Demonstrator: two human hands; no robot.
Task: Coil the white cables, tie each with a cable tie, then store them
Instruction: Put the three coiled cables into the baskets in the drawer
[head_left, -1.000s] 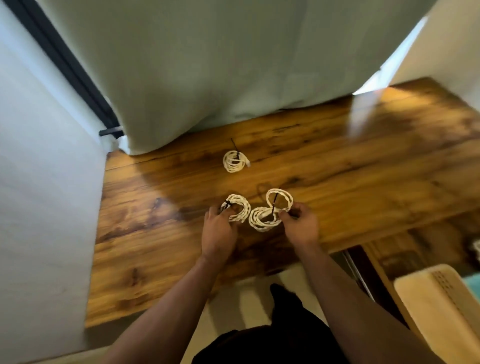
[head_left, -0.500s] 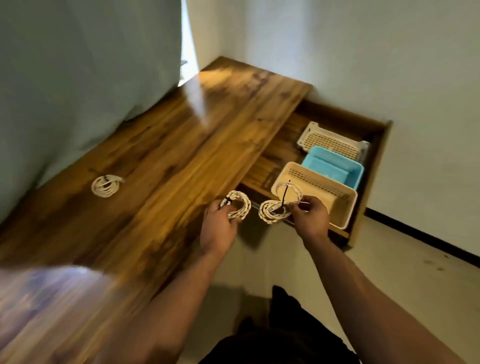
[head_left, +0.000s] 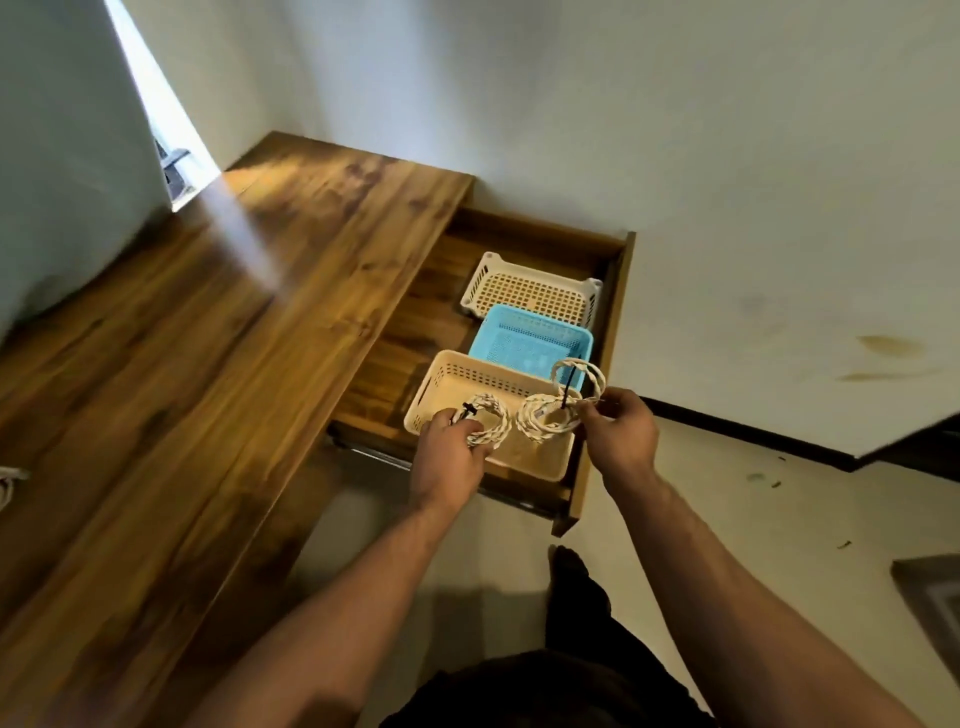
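A pale wall (head_left: 675, 156) fills the upper right, and a long wooden desk (head_left: 208, 338) runs along the left under a grey-green curtain (head_left: 62, 156). Beside the desk is a light floor (head_left: 753, 519). An open drawer (head_left: 405, 353) juts out from the desk's right side and holds three plastic baskets in a row: a white basket (head_left: 530, 296) farthest away, a blue basket (head_left: 519, 332) in the middle, and a cream basket (head_left: 467, 371) nearest the person. Both bare forearms reach forward over the drawer. The left hand (head_left: 449, 457) is over the near left corner of the cream basket, its fingers curled round the first coil (head_left: 491, 423) of white cable, which hangs just inside the basket. The right hand (head_left: 621, 434) is at the basket's right edge, thumb and fingers pinching the second coil (head_left: 543, 423), a bundle shaped like a figure of eight whose lower loop is over the cream basket and whose upper loop rises in front of the blue basket. The two coils sit just beside each other, apart by a narrow gap. A third coil (head_left: 8, 483) lies on the desk at the far left edge of the view, only partly visible. A black cable tie (head_left: 469, 410) binds the first coil near the left fingertips, and another black tie (head_left: 569, 387) stands up through the middle of the second coil.
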